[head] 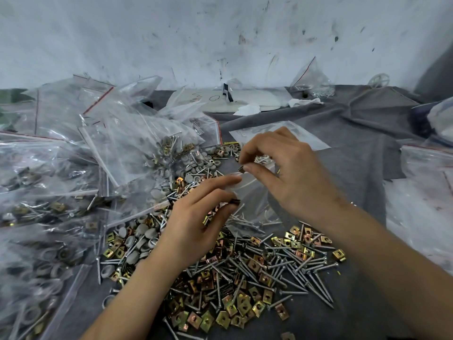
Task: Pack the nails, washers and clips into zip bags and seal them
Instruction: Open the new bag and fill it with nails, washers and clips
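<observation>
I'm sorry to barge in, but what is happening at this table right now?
A person is filling a clear zip bag. The left hand holds the bag's mouth open, while the right hand pinches a clip just above it. A few nails already lie inside the bag. Loose nails, loose clips and grey washers cover the grey cloth, and filled bags are heaped on the left.

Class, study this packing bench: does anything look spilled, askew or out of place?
Loose nails, clips and grey washers lie mixed in one heap on the grey cloth. Left of centre, a large bag seems to gape, washers and nails spilling from its mouth. Nothing looks damaged.
</observation>
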Action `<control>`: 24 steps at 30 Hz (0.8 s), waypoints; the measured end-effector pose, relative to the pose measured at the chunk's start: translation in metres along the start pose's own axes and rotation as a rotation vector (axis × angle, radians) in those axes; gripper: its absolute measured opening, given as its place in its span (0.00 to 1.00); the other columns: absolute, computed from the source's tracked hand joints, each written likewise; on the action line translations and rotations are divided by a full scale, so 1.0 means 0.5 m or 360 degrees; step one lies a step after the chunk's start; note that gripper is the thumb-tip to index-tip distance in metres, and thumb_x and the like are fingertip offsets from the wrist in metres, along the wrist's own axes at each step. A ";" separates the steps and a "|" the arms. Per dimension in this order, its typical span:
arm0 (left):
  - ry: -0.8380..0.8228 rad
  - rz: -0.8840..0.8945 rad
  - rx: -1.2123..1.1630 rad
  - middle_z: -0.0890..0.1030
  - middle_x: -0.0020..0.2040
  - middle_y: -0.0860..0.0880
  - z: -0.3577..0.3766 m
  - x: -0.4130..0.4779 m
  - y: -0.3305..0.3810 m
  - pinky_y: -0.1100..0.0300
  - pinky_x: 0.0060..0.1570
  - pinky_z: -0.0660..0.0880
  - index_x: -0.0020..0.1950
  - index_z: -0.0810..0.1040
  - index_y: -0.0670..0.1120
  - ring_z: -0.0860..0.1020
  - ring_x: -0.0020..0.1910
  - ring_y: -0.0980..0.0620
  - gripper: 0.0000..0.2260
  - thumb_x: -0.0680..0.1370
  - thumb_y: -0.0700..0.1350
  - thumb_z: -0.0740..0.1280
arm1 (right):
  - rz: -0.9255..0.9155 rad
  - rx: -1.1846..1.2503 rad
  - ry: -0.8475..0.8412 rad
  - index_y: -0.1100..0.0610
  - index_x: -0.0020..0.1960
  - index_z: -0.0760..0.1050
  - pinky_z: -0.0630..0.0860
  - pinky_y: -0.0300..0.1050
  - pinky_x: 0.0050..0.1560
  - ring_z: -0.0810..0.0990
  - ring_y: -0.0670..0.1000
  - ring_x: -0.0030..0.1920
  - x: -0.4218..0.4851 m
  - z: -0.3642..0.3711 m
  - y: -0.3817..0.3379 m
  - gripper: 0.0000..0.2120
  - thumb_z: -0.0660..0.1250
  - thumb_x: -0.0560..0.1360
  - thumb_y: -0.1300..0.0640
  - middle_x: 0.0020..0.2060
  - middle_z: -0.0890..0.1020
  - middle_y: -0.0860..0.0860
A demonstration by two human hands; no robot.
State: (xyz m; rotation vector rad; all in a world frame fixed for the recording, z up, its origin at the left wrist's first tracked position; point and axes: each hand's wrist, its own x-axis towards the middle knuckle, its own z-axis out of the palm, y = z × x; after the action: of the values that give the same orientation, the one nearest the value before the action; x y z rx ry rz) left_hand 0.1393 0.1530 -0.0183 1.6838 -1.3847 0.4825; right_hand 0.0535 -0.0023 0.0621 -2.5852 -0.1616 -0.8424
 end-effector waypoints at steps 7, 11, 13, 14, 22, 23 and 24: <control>0.0058 -0.0019 -0.0016 0.80 0.58 0.46 0.002 0.000 0.004 0.61 0.56 0.74 0.46 0.79 0.36 0.78 0.58 0.54 0.07 0.78 0.40 0.65 | -0.0055 -0.0242 -0.0379 0.54 0.49 0.81 0.68 0.46 0.57 0.68 0.45 0.52 0.007 -0.021 0.011 0.05 0.70 0.74 0.58 0.42 0.79 0.42; 0.0151 -0.0051 -0.0010 0.79 0.56 0.49 0.001 0.002 0.006 0.67 0.53 0.73 0.48 0.80 0.35 0.79 0.54 0.58 0.10 0.78 0.42 0.63 | -0.0070 -0.0029 -0.0325 0.51 0.48 0.81 0.67 0.38 0.55 0.70 0.45 0.53 -0.003 -0.024 -0.006 0.05 0.70 0.73 0.53 0.43 0.79 0.39; 0.0178 -0.0073 -0.0032 0.79 0.56 0.50 0.001 0.002 0.007 0.68 0.51 0.74 0.50 0.80 0.36 0.79 0.53 0.59 0.13 0.80 0.45 0.62 | -0.0090 0.0017 -0.0379 0.52 0.47 0.81 0.66 0.38 0.54 0.70 0.45 0.52 -0.008 -0.021 -0.014 0.06 0.72 0.71 0.52 0.42 0.79 0.40; 0.0186 -0.0075 -0.0049 0.79 0.56 0.51 0.001 0.002 0.008 0.68 0.51 0.74 0.50 0.79 0.38 0.78 0.53 0.60 0.13 0.80 0.46 0.61 | -0.0083 0.0035 -0.0404 0.52 0.47 0.81 0.67 0.38 0.54 0.70 0.45 0.52 -0.009 -0.019 -0.016 0.06 0.73 0.71 0.53 0.41 0.79 0.41; 0.0257 -0.0153 -0.0071 0.79 0.53 0.57 0.001 0.000 0.009 0.69 0.52 0.75 0.55 0.74 0.48 0.78 0.52 0.65 0.07 0.78 0.47 0.65 | 0.0040 0.0104 -0.0137 0.53 0.46 0.79 0.68 0.37 0.50 0.72 0.45 0.47 -0.001 -0.016 -0.015 0.02 0.70 0.73 0.58 0.40 0.78 0.42; 0.0272 -0.0154 -0.0058 0.80 0.53 0.56 0.001 0.000 0.009 0.69 0.52 0.75 0.56 0.75 0.48 0.79 0.53 0.64 0.08 0.78 0.44 0.65 | 0.0039 0.0037 -0.0083 0.54 0.46 0.79 0.69 0.40 0.51 0.73 0.47 0.48 0.003 -0.019 -0.012 0.02 0.70 0.73 0.58 0.40 0.79 0.43; 0.0284 -0.0146 -0.0035 0.80 0.53 0.56 0.001 -0.001 0.009 0.70 0.52 0.75 0.57 0.76 0.46 0.79 0.53 0.64 0.08 0.77 0.41 0.65 | 0.0029 -0.0047 -0.0068 0.54 0.46 0.79 0.69 0.44 0.52 0.73 0.49 0.49 0.007 -0.022 -0.010 0.03 0.70 0.73 0.57 0.40 0.81 0.45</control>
State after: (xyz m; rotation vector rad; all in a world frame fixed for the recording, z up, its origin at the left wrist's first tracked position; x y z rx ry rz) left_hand 0.1351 0.1527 -0.0172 1.6366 -1.1751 0.5493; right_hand 0.0492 -0.0025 0.0740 -2.6293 -0.1392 -0.7890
